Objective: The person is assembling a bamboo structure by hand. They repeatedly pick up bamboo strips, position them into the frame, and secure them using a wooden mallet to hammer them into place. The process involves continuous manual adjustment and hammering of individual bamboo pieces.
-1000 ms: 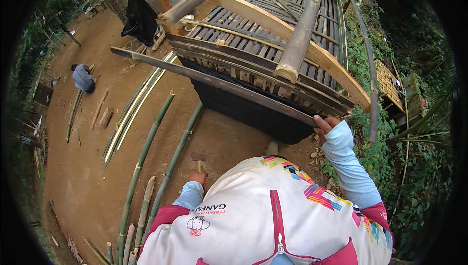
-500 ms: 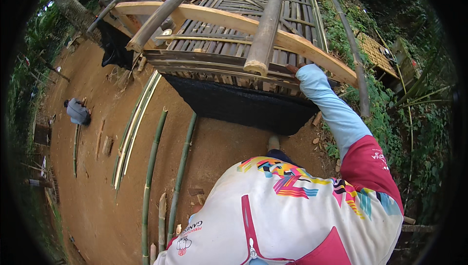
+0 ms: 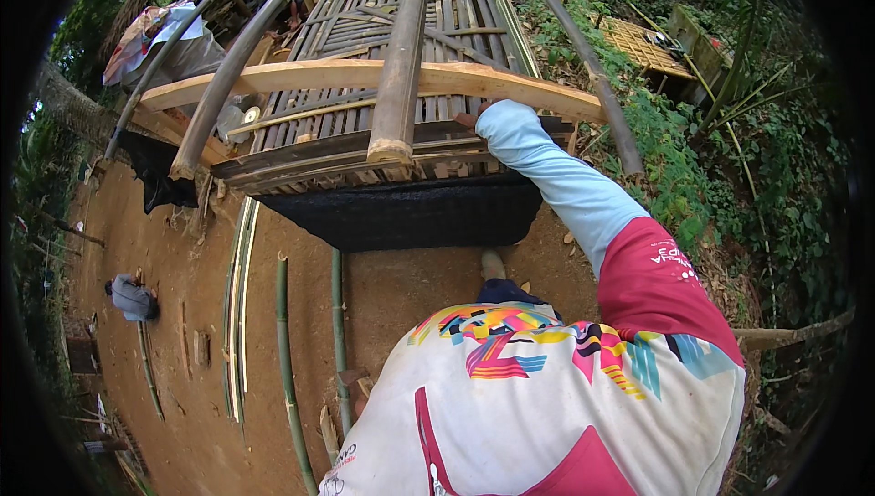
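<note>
My right arm, in a pale blue sleeve, reaches forward to a raised bamboo platform (image 3: 314,170). At the near rim of its slatted floor, my right hand (image 3: 470,119) is small and partly hidden by the sleeve; the fingers look curled over the edge slat. Just past the hand a sawn timber beam (image 3: 310,75) crosses the platform. A thick bamboo pole (image 3: 401,67) lies over that beam, its cut end pointing at me, left of the hand. Black sheeting (image 3: 410,213) hangs below the rim. My left hand does not show.
On the brown dirt at left lie green bamboo poles (image 3: 287,350) and pale split strips (image 3: 244,295). Another person (image 3: 133,298) crouches farther left. Two more poles (image 3: 246,63) (image 3: 592,67) flank the platform. Green plants (image 3: 674,168) cover the slope at right.
The view has turned, so the platform and beam appear farther left. My right hand stays at the platform's rim, and my arm looks more stretched out.
</note>
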`<move>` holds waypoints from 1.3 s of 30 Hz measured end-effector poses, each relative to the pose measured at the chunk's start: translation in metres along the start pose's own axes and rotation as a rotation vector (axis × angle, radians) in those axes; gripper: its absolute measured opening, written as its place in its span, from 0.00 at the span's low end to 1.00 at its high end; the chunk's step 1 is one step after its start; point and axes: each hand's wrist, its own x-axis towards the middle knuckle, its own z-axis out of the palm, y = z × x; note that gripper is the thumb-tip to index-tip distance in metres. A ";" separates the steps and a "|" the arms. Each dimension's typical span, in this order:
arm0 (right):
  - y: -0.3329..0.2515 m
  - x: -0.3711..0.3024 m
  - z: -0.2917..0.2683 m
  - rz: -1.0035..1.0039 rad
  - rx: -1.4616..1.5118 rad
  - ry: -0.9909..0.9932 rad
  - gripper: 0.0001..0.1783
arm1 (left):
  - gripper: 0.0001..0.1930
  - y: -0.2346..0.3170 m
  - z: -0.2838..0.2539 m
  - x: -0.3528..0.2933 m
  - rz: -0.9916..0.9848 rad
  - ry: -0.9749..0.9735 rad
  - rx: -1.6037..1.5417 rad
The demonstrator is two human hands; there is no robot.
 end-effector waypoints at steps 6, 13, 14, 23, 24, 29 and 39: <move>-0.020 -0.010 -0.010 -0.046 -0.037 0.057 0.38 | 0.18 -0.062 0.025 0.058 0.142 0.040 -0.144; -0.018 -0.010 0.006 -0.203 -0.048 0.226 0.34 | 0.17 -0.069 0.034 0.034 0.041 0.025 0.014; -0.018 -0.010 0.008 -0.198 -0.070 0.245 0.33 | 0.18 -0.061 0.034 0.018 -0.003 0.008 0.047; 0.034 0.037 0.054 -0.250 0.004 0.468 0.32 | 0.21 0.019 -0.004 -0.075 -0.098 -0.141 0.220; 0.037 0.044 0.060 -0.248 0.026 0.475 0.32 | 0.21 0.019 -0.003 -0.079 -0.083 -0.127 0.212; 0.015 0.030 0.042 -0.134 -0.021 0.297 0.34 | 0.24 0.017 0.007 -0.090 -0.095 -0.037 0.150; 0.004 0.003 0.029 0.066 0.351 -0.033 0.17 | 0.26 0.013 0.017 -0.084 -0.156 0.027 -0.056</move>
